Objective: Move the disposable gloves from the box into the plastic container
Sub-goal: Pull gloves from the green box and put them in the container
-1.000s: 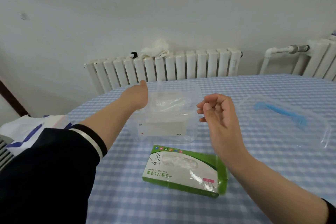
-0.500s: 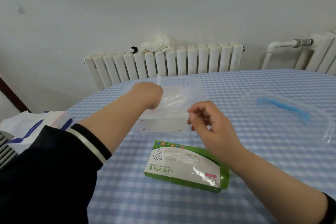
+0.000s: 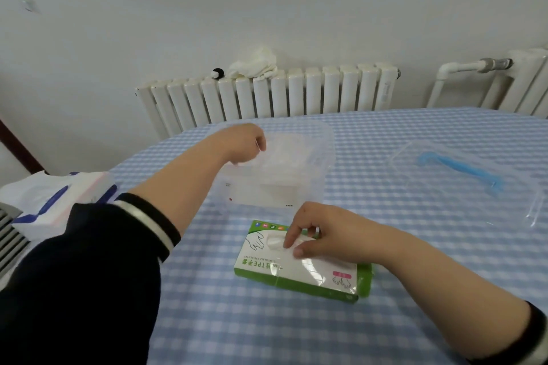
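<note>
Green-and-white box (image 3: 299,271) on blue-and-white checked tablecloth (image 3: 385,320).

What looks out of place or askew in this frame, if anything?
Little stands out. The green glove box lies flat but skewed to the table edge. A crumpled white cloth sits on the radiator. The container's lid lies off to the side.

Glove box (image 3: 299,267) lies on the table (image 3: 385,320), near centre. Container (image 3: 275,175) just behind it, gloves (image 3: 284,154) inside. Left hand (image 3: 244,142) over the container's left rim; right hand (image 3: 323,234) on the box top. Lid (image 3: 462,175) far right. Radiator (image 3: 267,95) behind the table, cloth (image 3: 253,65) on it.
</note>
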Demonstrator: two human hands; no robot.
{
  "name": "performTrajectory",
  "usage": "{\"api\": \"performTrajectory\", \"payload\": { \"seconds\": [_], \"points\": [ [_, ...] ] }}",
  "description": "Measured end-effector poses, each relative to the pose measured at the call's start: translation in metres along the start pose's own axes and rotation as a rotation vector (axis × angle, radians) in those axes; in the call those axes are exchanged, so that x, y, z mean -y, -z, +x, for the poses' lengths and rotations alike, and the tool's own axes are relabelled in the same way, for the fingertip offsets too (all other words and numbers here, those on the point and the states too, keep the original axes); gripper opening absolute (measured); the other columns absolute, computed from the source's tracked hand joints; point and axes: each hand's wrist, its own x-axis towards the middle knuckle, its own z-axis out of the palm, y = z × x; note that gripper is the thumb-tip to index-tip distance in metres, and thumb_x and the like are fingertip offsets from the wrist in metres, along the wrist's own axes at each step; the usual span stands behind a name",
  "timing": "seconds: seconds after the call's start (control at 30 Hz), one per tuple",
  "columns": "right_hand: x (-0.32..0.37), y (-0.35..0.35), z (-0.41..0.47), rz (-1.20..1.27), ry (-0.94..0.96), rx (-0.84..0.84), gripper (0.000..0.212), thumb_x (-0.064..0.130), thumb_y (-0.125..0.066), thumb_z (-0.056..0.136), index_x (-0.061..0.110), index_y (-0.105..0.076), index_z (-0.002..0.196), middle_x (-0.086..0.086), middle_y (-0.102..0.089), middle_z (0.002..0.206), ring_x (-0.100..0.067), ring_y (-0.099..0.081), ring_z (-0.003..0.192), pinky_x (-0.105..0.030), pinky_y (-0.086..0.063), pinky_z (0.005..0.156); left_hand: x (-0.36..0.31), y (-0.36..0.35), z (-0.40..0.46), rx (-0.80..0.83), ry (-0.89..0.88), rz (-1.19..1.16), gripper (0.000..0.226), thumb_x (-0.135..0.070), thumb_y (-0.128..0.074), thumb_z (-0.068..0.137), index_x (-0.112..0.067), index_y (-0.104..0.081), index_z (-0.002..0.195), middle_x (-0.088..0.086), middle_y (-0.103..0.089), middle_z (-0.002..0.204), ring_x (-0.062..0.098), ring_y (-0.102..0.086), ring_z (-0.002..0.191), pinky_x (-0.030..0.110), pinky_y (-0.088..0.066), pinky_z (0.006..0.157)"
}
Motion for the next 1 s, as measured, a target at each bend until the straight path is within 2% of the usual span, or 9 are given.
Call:
{"api": "performTrajectory", "payload": {
  "seconds": [0.13,0.23,0.3,0.37,0.43,0.57,0.67,0.77,1.0],
  "points": [
    [-0.003,-0.001,0.004,-0.020,0.009,0.017,0.022,0.033,-0.068,0.088,0.043,-0.065,0.107,0.018,-0.049,0.113,-0.001,-0.050,0.100,-0.016,-0.041,0.088,-0.009,-0.013,-0.047,-0.735,-0.141,-0.261,0.017,-0.014,-0.046,0.097,-0.022,-0.060,0.101,-0.011,-0.063,0.097,0.010,-0.055,0.082,0.024,-0.043,0.067],
    [-0.004,-0.003,0.005,-0.003,-0.010,0.016,0.025,0.033,-0.068,0.088,0.046,-0.063,0.108,0.023,-0.048,0.112,0.005,-0.048,0.098,-0.006,-0.037,0.080,-0.011,-0.047,-0.094,-0.975,-0.474,-0.358,0.013,-0.016,-0.050,0.093,-0.020,-0.058,0.102,-0.015,-0.056,0.089,0.007,-0.048,0.069,0.015,-0.039,0.062],
    [-0.006,-0.005,0.006,0.047,-0.020,0.003,0.023,0.034,-0.070,0.087,0.047,-0.064,0.104,0.026,-0.047,0.107,0.005,-0.048,0.096,-0.007,-0.037,0.079,-0.005,-0.080,-0.115,-0.885,-0.577,-0.286,0.011,-0.023,-0.051,0.092,-0.024,-0.053,0.103,-0.015,-0.054,0.085,0.006,-0.048,0.065,0.020,-0.042,0.056],
    [-0.008,-0.006,0.008,0.065,-0.024,-0.021,0.019,0.035,-0.072,0.085,0.048,-0.063,0.095,0.024,-0.048,0.103,0.003,-0.050,0.094,-0.011,-0.037,0.078,0.003,-0.109,-0.128,-0.700,-0.524,-0.213,0.023,-0.041,-0.052,0.089,-0.030,-0.049,0.108,-0.015,-0.059,0.088,0.004,-0.053,0.072,0.027,-0.049,0.058],
    [-0.009,-0.009,0.011,0.039,-0.018,-0.040,0.014,0.035,-0.072,0.084,0.045,-0.066,0.092,0.019,-0.049,0.103,-0.001,-0.051,0.092,-0.015,-0.039,0.079,0.011,-0.129,-0.135,-0.487,-0.443,-0.210,0.050,-0.062,-0.054,0.080,-0.033,-0.045,0.120,-0.016,-0.060,0.103,0.004,-0.055,0.093,0.027,-0.049,0.077],
    [-0.013,-0.018,0.013,0.064,0.036,-0.132,0.004,0.031,-0.073,0.084,0.034,-0.073,0.085,0.015,-0.053,0.100,0.002,-0.052,0.084,-0.016,-0.039,0.075,0.017,-0.139,-0.136,-0.187,-0.435,-0.172,0.094,-0.078,-0.063,0.066,-0.026,-0.040,0.140,-0.015,-0.047,0.135,0.003,-0.039,0.125,0.017,-0.024,0.104],
    [-0.013,-0.025,0.014,0.006,0.083,-0.214,0.005,0.031,-0.070,0.086,0.028,-0.074,0.084,0.016,-0.056,0.097,0.001,-0.054,0.087,-0.021,-0.043,0.076,0.015,-0.138,-0.136,-0.180,-0.393,-0.232,0.096,-0.070,-0.072,0.066,-0.030,-0.033,0.145,-0.027,-0.037,0.132,-0.008,-0.033,0.121,0.008,-0.018,0.101],
    [-0.015,-0.029,0.015,-0.027,0.159,-0.280,0.007,0.027,-0.068,0.088,0.024,-0.071,0.082,0.014,-0.060,0.094,-0.003,-0.055,0.094,-0.024,-0.044,0.082,0.013,-0.137,-0.137,-0.164,-0.367,-0.256,0.098,-0.068,-0.075,0.066,-0.035,-0.029,0.146,-0.033,-0.033,0.129,-0.014,-0.028,0.116,0.010,-0.021,0.100],
    [-0.004,-0.035,0.021,-0.090,0.215,-0.357,0.011,0.023,-0.061,0.093,0.024,-0.060,0.082,0.022,-0.055,0.080,0.006,-0.051,0.085,-0.010,-0.037,0.075,0.009,-0.135,-0.137,-0.164,-0.350,-0.340,0.088,-0.060,-0.082,0.064,-0.035,-0.038,0.137,-0.037,-0.038,0.118,-0.013,-0.036,0.109,0.003,-0.027,0.092]
  ]
}}
